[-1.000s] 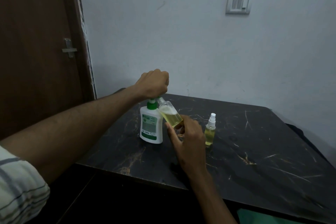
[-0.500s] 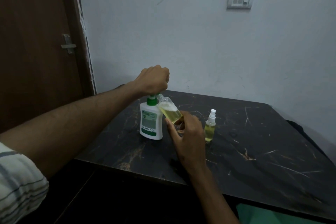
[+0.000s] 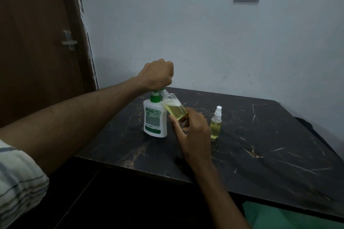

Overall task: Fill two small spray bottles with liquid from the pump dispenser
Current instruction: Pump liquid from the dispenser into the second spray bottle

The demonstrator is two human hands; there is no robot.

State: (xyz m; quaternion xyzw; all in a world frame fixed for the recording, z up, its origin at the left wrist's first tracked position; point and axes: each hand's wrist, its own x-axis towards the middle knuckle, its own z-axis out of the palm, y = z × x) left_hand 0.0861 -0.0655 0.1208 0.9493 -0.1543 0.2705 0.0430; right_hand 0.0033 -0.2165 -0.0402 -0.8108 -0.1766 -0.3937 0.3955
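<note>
Pressing down at frame centre, left hand (image 3: 157,74) fisted over green pump head of white plastic pump dispenser (image 3: 155,119), right hand (image 3: 192,132) gripping tilted clear uncapped bottle (image 3: 174,108) at the spout, half-full of yellow liquid, capped small spray bottle (image 3: 216,123) upright just right, dark marbled bench (image 3: 260,145).

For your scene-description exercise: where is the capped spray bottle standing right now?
In the head view, the capped spray bottle stands upright on the dark table, just right of the right hand and further right of the pump dispenser.
</note>
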